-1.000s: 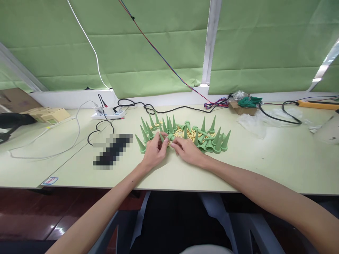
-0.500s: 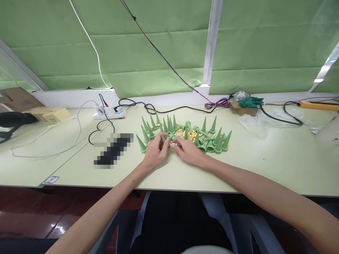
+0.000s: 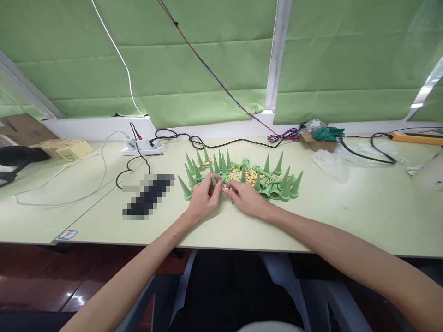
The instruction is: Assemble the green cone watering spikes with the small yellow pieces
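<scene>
My left hand (image 3: 205,197) is closed around a green plastic cone (image 3: 213,180), its tip poking up between thumb and fingers. Close beside it, my right hand (image 3: 246,197) pinches a small yellow piece (image 3: 225,188) at the near side of the cone's base. Fingers hide most of that contact. Several green cones (image 3: 184,188) stand upright to the left and behind, and more stand at the right. Between them lies a pile of small yellow pieces (image 3: 244,175), with some green cones (image 3: 275,192) tipped over, their hollow ends showing.
A power strip (image 3: 142,150) with plugged cables lies at the back left, near a blurred dark object (image 3: 148,197). A black cable (image 3: 235,140) runs along the rear. At the back right are a small cardboard box (image 3: 320,144) and clear plastic bags (image 3: 334,163).
Almost nothing differs. Both hands stay at the same spot, with only a slight shift of the fingers around the cone and the yellow piece.
</scene>
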Demonstrator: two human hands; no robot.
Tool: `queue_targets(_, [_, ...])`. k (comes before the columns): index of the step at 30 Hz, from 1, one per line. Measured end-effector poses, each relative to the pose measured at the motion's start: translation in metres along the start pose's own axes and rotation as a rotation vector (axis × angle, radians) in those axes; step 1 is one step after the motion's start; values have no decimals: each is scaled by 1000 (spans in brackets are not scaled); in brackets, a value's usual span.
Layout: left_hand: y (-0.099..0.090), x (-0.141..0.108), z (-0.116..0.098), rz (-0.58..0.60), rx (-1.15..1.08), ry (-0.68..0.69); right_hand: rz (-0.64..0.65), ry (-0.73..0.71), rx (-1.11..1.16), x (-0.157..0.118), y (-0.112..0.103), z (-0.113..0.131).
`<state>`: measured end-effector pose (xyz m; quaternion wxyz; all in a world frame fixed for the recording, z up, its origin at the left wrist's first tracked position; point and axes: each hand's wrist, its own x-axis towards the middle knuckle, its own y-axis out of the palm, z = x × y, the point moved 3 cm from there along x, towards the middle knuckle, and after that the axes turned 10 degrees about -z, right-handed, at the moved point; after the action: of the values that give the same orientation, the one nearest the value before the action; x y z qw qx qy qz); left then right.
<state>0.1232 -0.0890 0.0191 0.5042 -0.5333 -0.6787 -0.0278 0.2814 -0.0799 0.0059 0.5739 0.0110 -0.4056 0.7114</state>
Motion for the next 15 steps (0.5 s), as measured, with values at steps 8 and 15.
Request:
queue_targets(8, [0, 0, -1, 19, -17, 3, -21, -49, 38, 0, -1, 0])
queue_targets(15, [-1, 0, -1, 36, -44, 49, -38, -46, 33, 1, -2, -2])
